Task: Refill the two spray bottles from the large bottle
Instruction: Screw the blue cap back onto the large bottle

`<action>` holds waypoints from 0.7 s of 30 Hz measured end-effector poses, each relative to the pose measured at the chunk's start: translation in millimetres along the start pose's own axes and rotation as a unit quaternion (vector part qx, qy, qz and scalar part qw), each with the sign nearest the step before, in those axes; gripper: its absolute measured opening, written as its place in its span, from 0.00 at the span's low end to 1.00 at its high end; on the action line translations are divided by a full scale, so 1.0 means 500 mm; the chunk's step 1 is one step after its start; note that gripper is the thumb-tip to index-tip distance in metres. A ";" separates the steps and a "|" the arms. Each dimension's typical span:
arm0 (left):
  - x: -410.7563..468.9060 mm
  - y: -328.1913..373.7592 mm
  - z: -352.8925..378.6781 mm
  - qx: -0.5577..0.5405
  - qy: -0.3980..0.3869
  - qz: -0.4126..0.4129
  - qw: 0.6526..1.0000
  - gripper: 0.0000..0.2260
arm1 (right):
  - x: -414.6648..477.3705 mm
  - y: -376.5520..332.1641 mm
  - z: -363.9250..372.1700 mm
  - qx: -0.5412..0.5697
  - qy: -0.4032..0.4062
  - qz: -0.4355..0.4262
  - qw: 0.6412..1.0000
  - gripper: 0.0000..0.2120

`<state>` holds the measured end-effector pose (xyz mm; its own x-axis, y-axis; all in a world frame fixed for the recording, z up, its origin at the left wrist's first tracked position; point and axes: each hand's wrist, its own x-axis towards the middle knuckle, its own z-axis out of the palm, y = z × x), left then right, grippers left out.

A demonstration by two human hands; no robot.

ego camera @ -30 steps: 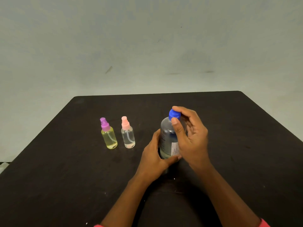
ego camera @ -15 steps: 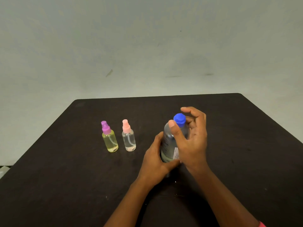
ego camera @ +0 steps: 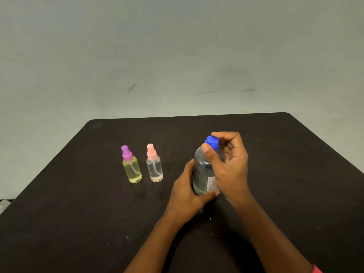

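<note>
While the left hand (ego camera: pixel 187 191) clasps the large clear plastic bottle (ego camera: pixel 202 174) standing on the black table (ego camera: pixel 78 213), right of both small spray bottles (ego camera: pixel 132 166), the right hand (ego camera: pixel 228 164) pinches its blue screw cap (ego camera: pixel 212 141). Uncapping goes best with the body held upright and steady. The white label (ego camera: pixel 211 183) carries unreadable print.

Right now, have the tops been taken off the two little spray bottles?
No, the purple spray top and the pink spray top both sit on their small bottles, untouched by either hand.
</note>
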<state>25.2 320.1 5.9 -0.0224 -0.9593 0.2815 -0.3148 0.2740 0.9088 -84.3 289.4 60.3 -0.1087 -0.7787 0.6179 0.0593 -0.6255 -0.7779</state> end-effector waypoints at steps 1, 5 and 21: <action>-0.001 0.000 0.000 0.001 0.000 0.001 1.000 0.31 | 0.000 0.001 0.002 0.000 0.007 0.001 1.000 0.13; 0.000 0.000 0.000 0.006 0.004 0.001 1.000 0.31 | -0.004 0.003 0.005 -0.010 0.025 0.003 1.000 0.16; 0.001 -0.007 0.002 0.014 -0.001 -0.004 1.000 0.32 | 0.000 0.007 -0.002 0.011 -0.004 0.007 1.000 0.13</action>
<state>25.6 318.4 2.6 -0.0226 -0.9615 0.2738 -0.3417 0.2648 0.9017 -85.2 287.2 57.7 -0.1002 -0.7876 0.6080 0.0829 -0.6156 -0.7837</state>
